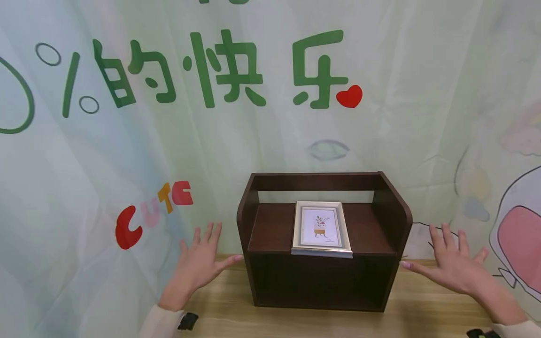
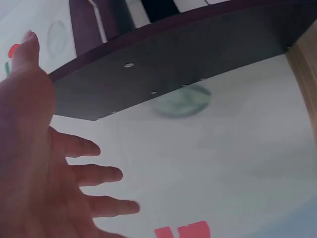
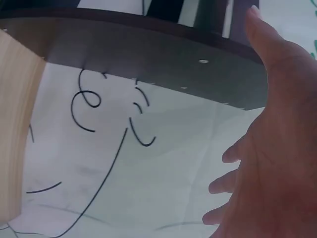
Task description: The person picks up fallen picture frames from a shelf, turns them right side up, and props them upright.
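A dark brown two-tier shelf [image 1: 321, 281] stands on the wooden table in the head view. On its upper board lies a picture frame [image 1: 297, 230] with a silvery edge and a print of a potted plant, its front edge reaching the board's lip. To the shelf's left, my left hand [image 1: 197, 260] is held up with fingers spread and holds nothing. My right hand [image 1: 456, 265] mirrors it on the right, fingers also spread. Both wrist views show a side panel [image 2: 163, 69] of the shelf beside the thumb.
Behind the shelf hangs a pale green curtain [image 1: 270, 141] with green characters, a red heart [image 1: 350, 96] and colourful letters. It also runs along the left and right sides. The light wooden table [image 1: 224, 314] extends under and in front of the shelf.
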### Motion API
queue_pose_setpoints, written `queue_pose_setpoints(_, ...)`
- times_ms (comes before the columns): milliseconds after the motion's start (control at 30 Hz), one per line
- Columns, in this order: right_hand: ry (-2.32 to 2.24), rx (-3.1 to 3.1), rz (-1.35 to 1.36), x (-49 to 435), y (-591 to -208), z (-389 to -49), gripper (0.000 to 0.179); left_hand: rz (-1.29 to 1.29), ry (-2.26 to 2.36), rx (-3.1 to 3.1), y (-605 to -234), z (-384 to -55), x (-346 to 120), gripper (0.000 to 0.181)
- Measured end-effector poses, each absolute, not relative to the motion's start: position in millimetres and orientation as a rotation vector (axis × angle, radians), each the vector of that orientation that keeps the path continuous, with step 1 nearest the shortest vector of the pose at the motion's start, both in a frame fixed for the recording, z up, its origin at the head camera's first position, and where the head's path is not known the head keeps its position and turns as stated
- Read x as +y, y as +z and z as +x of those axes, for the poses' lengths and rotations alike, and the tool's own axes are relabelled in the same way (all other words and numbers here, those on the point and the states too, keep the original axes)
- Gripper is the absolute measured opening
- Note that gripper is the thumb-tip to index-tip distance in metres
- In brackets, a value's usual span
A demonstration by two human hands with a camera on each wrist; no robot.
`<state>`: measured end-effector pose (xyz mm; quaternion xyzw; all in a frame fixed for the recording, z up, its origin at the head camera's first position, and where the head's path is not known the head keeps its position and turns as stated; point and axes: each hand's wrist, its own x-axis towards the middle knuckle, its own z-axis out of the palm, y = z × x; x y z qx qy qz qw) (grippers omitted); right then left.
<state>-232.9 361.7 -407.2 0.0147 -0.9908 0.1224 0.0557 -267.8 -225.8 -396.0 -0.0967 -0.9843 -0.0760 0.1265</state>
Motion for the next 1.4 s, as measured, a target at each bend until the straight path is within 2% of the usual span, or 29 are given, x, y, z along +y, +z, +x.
queue_pose_setpoints(233, 0.411, -2.929, 0.100, 354, -395, -224, 0.128, -0.391, -0.483, -2.744, -378, -251, -223, 0.105)
queue_pose_setpoints(567, 0.521, -2.695, 0.217, 333, -371, -202, 0.122, -0.568, -0.494, -2.282, -355, -227, -212, 0.066)
queue_pose_setpoints(733, 0.529, -2.524, 0.268, 311, -358, -190, 0.119, -0.702, -0.493, -2.093, -346, -222, -202, 0.058)
queue_pose_setpoints(867, 0.544, -2.437, 0.335, 291, -351, -187, 0.110, -0.760, -0.511, -2.092, -336, -217, -188, 0.038)
queue_pose_setpoints(1200, 0.534, -2.504, 0.470, 259, -338, -202, 0.084, -0.774, -0.654, -2.418, -327, -234, -156, 0.059)
queue_pose_setpoints(1400, 0.580, -2.605, 0.493, 248, -338, -225, 0.085, -0.780, -0.549, -2.687, -328, -249, -136, 0.078)
